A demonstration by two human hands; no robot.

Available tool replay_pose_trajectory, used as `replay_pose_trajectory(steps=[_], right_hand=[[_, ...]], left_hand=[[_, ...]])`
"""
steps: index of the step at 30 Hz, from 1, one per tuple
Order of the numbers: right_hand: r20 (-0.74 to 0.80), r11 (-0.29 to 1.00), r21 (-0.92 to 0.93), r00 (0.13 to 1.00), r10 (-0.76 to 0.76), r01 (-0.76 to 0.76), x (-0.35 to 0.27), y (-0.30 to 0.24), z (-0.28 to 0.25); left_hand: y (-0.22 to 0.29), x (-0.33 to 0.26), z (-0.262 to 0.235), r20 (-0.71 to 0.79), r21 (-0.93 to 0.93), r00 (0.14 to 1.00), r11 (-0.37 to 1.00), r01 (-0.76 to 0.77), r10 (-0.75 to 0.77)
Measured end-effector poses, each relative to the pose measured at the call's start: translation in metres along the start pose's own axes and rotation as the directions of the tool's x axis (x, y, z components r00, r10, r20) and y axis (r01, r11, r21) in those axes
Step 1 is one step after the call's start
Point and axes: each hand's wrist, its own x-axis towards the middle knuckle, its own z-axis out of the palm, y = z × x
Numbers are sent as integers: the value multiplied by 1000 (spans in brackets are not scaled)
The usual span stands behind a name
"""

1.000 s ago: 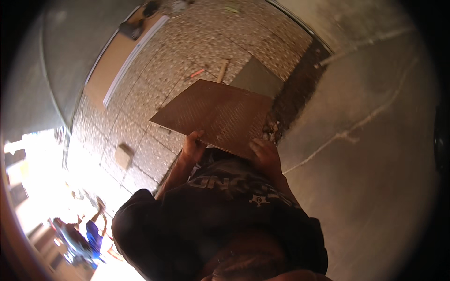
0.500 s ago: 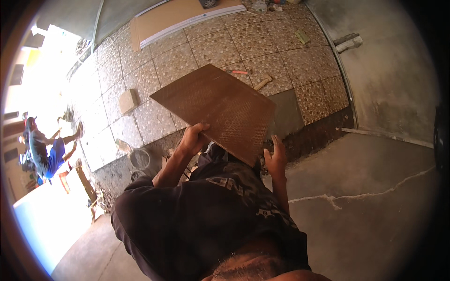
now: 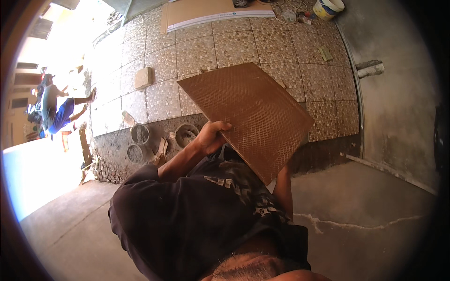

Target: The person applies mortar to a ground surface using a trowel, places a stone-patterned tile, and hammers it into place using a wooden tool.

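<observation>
the person is carrying a square brown tile (image 3: pixel 248 114), ribbed back facing up, tilted in the air above the near edge of the pebble-pattern tiled floor (image 3: pixel 197 54). the left hand (image 3: pixel 212 136) is clamped on its near edge; the right hand is hidden beneath it, so i cannot tell its grip. i'd judge the next move needs lowering it flat onto the bare dark strip (image 3: pixel 323 157).

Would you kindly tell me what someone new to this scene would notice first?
A large brown tile, ridged back up, fills the middle, gripped at its near edge by the left hand; the right hand is hidden beneath it. Behind lies a pebble-patterned tiled floor, with a white bucket at the far edge.
</observation>
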Motion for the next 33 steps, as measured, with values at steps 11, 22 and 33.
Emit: replay_pose_trajectory(steps=[11, 22, 33], right_hand=[[-134, 925, 359, 974, 183, -125, -17, 8, -94], [-209, 825, 522, 905, 371, -218, -96, 42, -53], [-75, 655, 675, 851, 520, -341, -103, 78, 44]], left_hand=[[-67, 13, 86, 104, -112, 987, 985, 131, -120], [-80, 68, 78, -63, 13, 927, 929, 371, -369], [-33, 84, 63, -62, -8, 864, 866, 500, -499]])
